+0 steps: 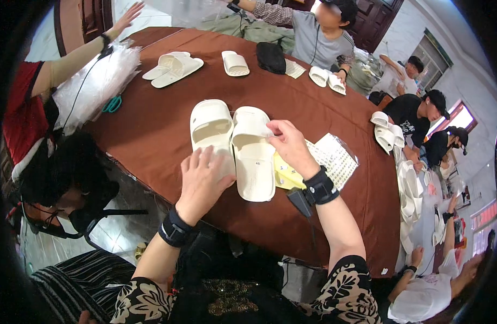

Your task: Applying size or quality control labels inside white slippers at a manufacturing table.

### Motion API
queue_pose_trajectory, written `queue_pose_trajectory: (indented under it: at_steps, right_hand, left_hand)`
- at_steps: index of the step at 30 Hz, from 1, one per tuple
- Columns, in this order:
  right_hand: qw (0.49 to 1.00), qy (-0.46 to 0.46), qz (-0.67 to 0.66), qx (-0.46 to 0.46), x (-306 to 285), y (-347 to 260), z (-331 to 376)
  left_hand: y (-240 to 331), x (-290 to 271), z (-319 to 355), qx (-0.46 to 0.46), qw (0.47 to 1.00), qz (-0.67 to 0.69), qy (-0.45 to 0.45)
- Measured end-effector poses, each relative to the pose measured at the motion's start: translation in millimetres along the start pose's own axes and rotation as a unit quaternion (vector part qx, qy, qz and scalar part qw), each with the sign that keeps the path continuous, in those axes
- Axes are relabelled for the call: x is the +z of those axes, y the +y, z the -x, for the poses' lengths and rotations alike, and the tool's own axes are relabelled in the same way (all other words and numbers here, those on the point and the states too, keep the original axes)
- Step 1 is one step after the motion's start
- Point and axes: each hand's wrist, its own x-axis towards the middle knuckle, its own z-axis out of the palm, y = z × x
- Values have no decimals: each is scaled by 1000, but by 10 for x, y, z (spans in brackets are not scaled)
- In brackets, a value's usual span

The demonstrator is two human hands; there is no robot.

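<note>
Slippers [235,146] paired on bench [162,124] | left hand [202,181] laid flat on one, grip spread | right hand [291,146] pinching strap | labelling judged underway; sticker sheet [335,156] likely needed next.

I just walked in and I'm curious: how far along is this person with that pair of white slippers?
Done: a small sticker already sits on the insole of the right slipper. In hand: the right hand pinches that slipper's strap, while the left hand rests flat on the left slipper, whose insole shows no sticker. Left: the yellow sticker sheet lies beside them, some stickers unused.
</note>
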Motion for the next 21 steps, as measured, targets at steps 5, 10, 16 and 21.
queue_pose_trajectory:
  at_steps: [5, 10, 16, 21]
  right_hand:
    - [991, -77, -65, 90, 205, -179, 249]
    - [993, -98, -25, 61, 282, -110, 344]
    - [991, -131, 5, 6, 258, -73, 298]
    - [990, -141, 3, 12, 238, -61, 295]
  left_hand:
    - [57, 155, -3, 138, 984, 112, -5]
    - [83, 150, -123, 137, 984, 101, -52]
    - [104, 100, -187, 106, 988, 90, -70]
    - [115, 103, -211, 99, 988, 92, -78]
